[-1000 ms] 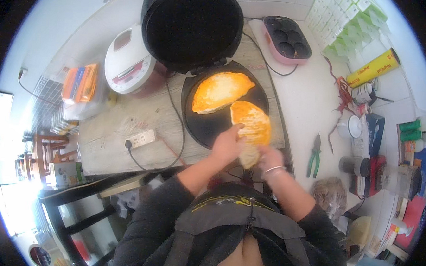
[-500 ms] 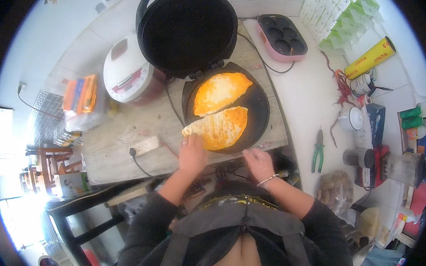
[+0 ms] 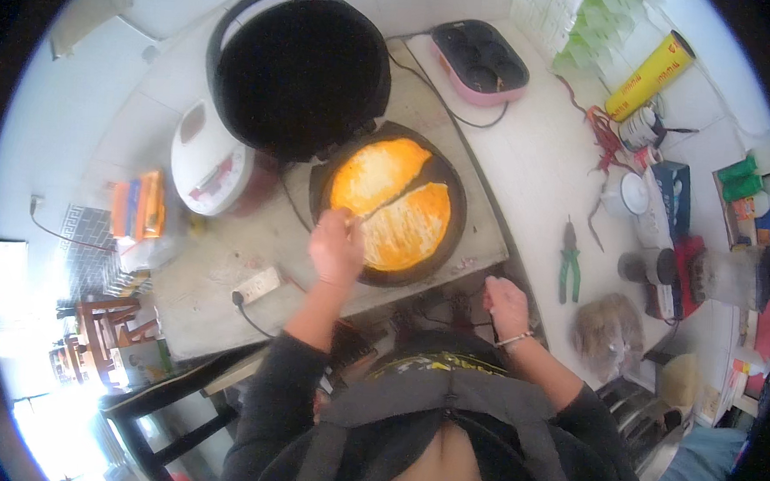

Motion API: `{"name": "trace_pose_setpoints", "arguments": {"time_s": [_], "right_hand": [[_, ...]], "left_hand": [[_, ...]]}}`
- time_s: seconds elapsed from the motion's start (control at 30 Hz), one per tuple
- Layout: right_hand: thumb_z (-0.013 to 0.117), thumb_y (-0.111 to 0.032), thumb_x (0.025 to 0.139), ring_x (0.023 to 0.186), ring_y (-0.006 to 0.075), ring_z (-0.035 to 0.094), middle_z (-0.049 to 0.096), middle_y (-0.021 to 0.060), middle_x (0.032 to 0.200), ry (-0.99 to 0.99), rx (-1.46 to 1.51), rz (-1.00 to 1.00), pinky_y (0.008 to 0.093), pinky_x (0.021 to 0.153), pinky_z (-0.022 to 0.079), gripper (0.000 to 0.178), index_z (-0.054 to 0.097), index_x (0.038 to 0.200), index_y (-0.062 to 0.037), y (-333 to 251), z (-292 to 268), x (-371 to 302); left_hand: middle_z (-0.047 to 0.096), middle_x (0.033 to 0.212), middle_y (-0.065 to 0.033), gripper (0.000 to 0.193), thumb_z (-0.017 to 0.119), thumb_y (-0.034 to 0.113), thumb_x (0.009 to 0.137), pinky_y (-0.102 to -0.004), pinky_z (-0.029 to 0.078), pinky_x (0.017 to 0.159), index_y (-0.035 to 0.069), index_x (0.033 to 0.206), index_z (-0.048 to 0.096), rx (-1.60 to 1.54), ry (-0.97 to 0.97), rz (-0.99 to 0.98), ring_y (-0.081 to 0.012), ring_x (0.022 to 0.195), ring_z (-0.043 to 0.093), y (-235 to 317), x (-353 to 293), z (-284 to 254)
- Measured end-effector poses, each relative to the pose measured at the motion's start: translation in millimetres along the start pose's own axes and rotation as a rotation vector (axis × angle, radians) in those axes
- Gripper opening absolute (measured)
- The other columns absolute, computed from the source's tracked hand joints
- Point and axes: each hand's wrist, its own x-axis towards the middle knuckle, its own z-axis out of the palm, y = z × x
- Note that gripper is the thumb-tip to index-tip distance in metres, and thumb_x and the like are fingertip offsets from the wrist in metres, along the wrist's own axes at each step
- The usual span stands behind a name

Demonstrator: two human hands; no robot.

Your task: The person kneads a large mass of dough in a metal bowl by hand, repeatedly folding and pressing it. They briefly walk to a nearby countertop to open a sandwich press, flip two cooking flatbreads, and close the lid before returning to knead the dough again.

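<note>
Two half-moon flatbreads, golden orange with pale patches, lie side by side on the round dark plate [image 3: 452, 244] of an open electric griddle. The far flatbread [image 3: 378, 175] is toward the lid; the near flatbread [image 3: 410, 229] is closer to me. My left hand [image 3: 336, 248] is over the plate's left edge, its fingers pinched at the left end of the near flatbread and hiding that tip. Off the counter's front edge, to the right of the griddle, my right hand [image 3: 506, 308] is held in a loose fist, with nothing visible in it.
The raised griddle lid [image 3: 302, 75] stands behind. A white rice cooker [image 3: 206, 161] and a power strip [image 3: 258, 284] are on the left. On the white counter are a pink moulded pan [image 3: 481, 63], green-handled pliers [image 3: 570, 263] and a plastic bag [image 3: 608, 338].
My left hand has moved from the near flatbread's lower edge up to its left end. That flatbread has shifted right on the plate. My right hand has drawn away to the right.
</note>
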Motion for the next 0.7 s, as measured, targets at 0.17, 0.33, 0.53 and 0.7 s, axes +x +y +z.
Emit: {"name": "trace_pose_setpoints", "arguments": {"time_s": [0.17, 0.33, 0.53, 0.7], "right_hand": [[0.052, -0.027, 0.085, 0.052, 0.0107, 0.046, 0.05, 0.002, 0.058, 0.103, 0.302, 0.14, 0.0246, 0.049, 0.034, 0.028, 0.052, 0.065, -0.0068, 1.7, -25.3, 16.9], [0.052, -0.028, 0.085, 0.048, 0.0088, 0.041, 0.05, 0.002, 0.058, -0.001, 0.383, 0.223, 0.0237, 0.042, 0.03, 0.027, 0.052, 0.067, -0.0074, -12.1, -49.6, 13.5], [0.052, -0.031, 0.084, 0.046, 0.0072, 0.04, 0.051, 0.0014, 0.059, 0.026, 0.533, 0.195, 0.021, 0.04, 0.027, 0.026, 0.055, 0.076, -0.0069, -18.2, -69.7, -1.8], [0.053, -0.032, 0.084, 0.047, 0.0071, 0.041, 0.052, 0.0015, 0.061, 0.057, 0.556, 0.252, 0.0204, 0.04, 0.028, 0.026, 0.056, 0.082, -0.006, -3.1, -97.5, -4.5]], "left_hand": [[0.044, 0.113, -0.0199, 0.041, 0.054, 0.0, 0.074, -0.0407, 0.04, 0.086, 0.0, 0.114, 0.047, 0.014, 0.496, 0.256, -0.0338, 0.1, 0.048, 8.6, 153.3, -101.4], [0.029, 0.137, -0.0226, 0.063, 0.039, 0.044, 0.088, -0.0406, 0.025, 0.103, 0.0, 0.132, 0.031, -0.081, 0.406, -0.169, -0.0372, 0.126, 0.028, -41.3, 301.1, -144.9], [0.048, 0.123, -0.0218, 0.075, 0.03, 0.058, 0.086, -0.0392, 0.033, 0.095, -0.006, 0.123, 0.044, -0.249, 0.018, -0.537, -0.0318, 0.114, 0.045, -51.5, 345.2, -137.9], [0.058, 0.1, -0.0155, 0.065, 0.046, 0.054, 0.082, -0.0349, 0.037, 0.084, -0.004, 0.109, 0.056, -0.256, -0.013, -0.425, -0.0243, 0.094, 0.051, -35.8, 333.2, -150.5]]}}
